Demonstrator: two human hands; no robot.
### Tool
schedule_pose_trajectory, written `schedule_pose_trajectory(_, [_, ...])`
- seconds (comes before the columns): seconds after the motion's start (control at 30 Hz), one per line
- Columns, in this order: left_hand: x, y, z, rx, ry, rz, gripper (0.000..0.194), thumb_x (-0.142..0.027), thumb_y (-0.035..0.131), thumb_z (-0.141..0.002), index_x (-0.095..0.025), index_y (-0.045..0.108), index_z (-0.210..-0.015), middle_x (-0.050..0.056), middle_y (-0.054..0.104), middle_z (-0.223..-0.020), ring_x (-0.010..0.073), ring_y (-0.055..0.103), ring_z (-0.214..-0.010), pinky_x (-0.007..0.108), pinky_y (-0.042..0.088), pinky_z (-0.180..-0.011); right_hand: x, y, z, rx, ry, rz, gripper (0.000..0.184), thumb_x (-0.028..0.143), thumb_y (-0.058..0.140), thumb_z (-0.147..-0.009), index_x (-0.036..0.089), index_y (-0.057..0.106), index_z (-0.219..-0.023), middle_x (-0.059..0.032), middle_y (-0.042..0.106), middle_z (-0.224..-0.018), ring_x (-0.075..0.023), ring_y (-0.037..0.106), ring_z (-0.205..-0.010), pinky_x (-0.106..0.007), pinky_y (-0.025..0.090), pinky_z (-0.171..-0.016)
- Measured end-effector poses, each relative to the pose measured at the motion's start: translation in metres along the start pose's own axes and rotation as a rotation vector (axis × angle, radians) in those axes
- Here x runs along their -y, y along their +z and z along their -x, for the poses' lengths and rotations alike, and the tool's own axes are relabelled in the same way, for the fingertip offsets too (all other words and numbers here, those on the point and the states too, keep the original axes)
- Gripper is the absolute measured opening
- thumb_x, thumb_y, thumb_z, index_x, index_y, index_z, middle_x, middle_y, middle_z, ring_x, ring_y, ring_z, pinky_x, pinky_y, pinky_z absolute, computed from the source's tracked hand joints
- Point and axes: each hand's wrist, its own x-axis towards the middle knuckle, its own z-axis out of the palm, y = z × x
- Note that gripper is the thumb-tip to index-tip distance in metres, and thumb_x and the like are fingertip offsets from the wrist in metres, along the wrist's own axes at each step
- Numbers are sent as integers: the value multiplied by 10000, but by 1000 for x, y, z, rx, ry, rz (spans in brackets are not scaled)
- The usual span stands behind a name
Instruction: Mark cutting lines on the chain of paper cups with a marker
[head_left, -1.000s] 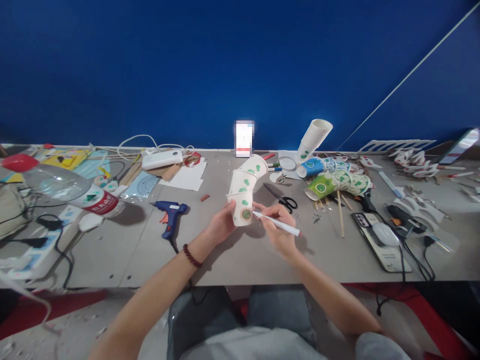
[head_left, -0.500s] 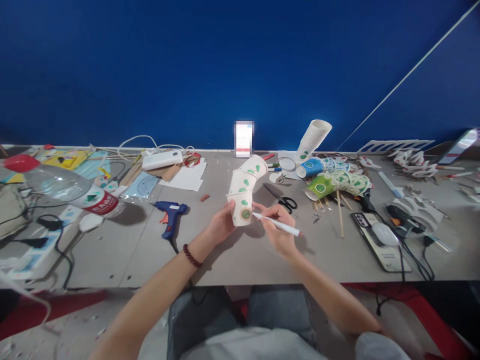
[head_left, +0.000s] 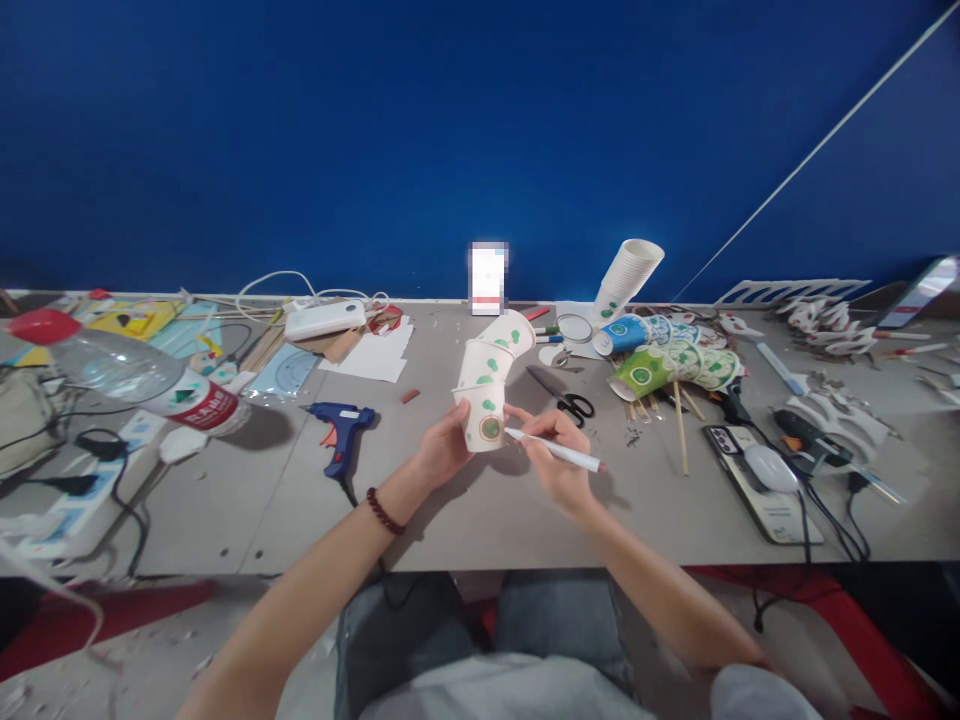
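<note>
While left hand (head_left: 445, 445) grips three joined cups (head_left: 484, 372), right hand (head_left: 559, 475) pinches a pen (head_left: 581, 459); joining looks done, pen work (any ink unclear) probably unfinished

Your left hand (head_left: 444, 447) grips a curved chain of green-spotted white paper cups (head_left: 484, 365), and your right hand (head_left: 559, 482) holds a slim white marker (head_left: 571, 455) pointing at the lowest cup (head_left: 481, 432). A blue plastic glue gun (head_left: 344, 430) lies on the grey table (head_left: 300, 530) to your left.
</note>
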Motion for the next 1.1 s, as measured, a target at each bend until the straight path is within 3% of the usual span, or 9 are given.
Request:
schedule_pose_trajectory(0.73, [-1, 3, 1, -7, 4, -15, 438, -432, 679, -828, -103, 664, -1117, 139, 713, -1009, 260, 665, -892, 366, 482, -820, 0, 0, 1, 12, 21, -31, 121, 167, 656, -729, 233, 573, -670, 31, 589, -609, -334, 724, -1052, -487, 568, -910])
schedule_pose_trajectory(1.1, [-1, 1, 0, 0, -7, -10, 453, -433, 678, -832, -98, 661, -1136, 143, 717, -1024, 265, 671, -909, 374, 478, -840, 5, 2, 0, 17, 23, -40, 131, 211, 677, -723, 227, 575, -641, 21, 572, -617, -349, 721, -1051, -484, 601, -856])
